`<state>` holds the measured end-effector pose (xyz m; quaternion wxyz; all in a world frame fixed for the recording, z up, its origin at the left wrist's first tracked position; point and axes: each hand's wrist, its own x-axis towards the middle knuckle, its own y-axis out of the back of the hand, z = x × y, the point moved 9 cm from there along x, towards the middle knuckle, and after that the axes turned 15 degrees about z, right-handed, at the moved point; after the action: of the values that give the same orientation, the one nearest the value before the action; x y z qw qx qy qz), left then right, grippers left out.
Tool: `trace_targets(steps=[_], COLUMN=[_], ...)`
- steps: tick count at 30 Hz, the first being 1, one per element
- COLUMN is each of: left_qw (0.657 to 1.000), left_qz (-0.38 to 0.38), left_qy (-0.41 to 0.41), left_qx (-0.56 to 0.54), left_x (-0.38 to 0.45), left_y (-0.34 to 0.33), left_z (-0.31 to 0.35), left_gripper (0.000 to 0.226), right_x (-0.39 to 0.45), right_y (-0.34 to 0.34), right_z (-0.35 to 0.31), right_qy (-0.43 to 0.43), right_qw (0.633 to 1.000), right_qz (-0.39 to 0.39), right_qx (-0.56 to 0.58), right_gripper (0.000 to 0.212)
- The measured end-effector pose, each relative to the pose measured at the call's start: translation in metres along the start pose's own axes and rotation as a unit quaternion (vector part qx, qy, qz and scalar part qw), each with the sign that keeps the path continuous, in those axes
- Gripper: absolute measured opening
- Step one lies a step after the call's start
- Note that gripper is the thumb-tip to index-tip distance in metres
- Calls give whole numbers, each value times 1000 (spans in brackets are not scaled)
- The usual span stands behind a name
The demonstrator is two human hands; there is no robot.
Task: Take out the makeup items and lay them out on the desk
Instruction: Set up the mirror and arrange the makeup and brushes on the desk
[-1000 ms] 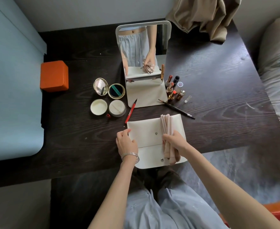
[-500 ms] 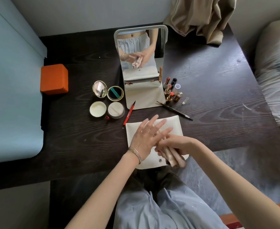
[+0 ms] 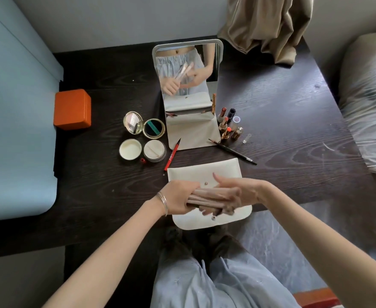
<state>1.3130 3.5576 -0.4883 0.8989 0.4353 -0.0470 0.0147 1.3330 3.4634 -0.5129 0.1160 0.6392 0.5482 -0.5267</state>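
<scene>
Pink-handled makeup brushes [image 3: 207, 197], a second ago lying on the white pouch [image 3: 204, 172], are now lifting clear, left hand [image 3: 180, 197] gripping the bundle, right hand [image 3: 238, 192] pinching their tips, heading for the desk [image 3: 282, 121].

bare desk [image 3: 293, 121] right of lipsticks [image 3: 224, 125], mirror [image 3: 188, 85] blocking centre, compacts [image 3: 142, 138] left

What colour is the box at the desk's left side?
Orange, seen clearly in the head view: box.
</scene>
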Motion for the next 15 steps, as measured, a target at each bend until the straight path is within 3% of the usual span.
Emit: trace_targets(steps=[3, 4, 6, 8, 11, 13, 15], left_qw=[964, 933, 847, 741, 597, 541, 523], left_qz=[-44, -54, -81, -127, -197, -202, -180], left_qy=[217, 281, 359, 397, 394, 400, 425], left_qx=[-145, -219, -384, -526, -670, -712, -717], left_x=[-16, -22, -32, -41, -44, -43, -42], left_y=[-8, -14, -29, -45, -56, -58, -59], left_z=[-18, -17, -3, 21, 59, 68, 67], left_gripper=[27, 24, 15, 16, 13, 11, 10], right_x=[1, 1, -1, 0, 1, 1, 1], right_y=[43, 50, 38, 7, -24, -30, -26], right_z=[-7, -9, -14, -16, -14, -14, -13], right_qy=[77, 116, 175, 209, 215, 225, 227], right_qw=[984, 975, 965, 967, 963, 951, 935], right_qz=[110, 138, 136, 84, 38, 73, 157], right_qx=[119, 129, 138, 119, 159, 197, 221], right_gripper=[47, 37, 43, 52, 84, 85, 69])
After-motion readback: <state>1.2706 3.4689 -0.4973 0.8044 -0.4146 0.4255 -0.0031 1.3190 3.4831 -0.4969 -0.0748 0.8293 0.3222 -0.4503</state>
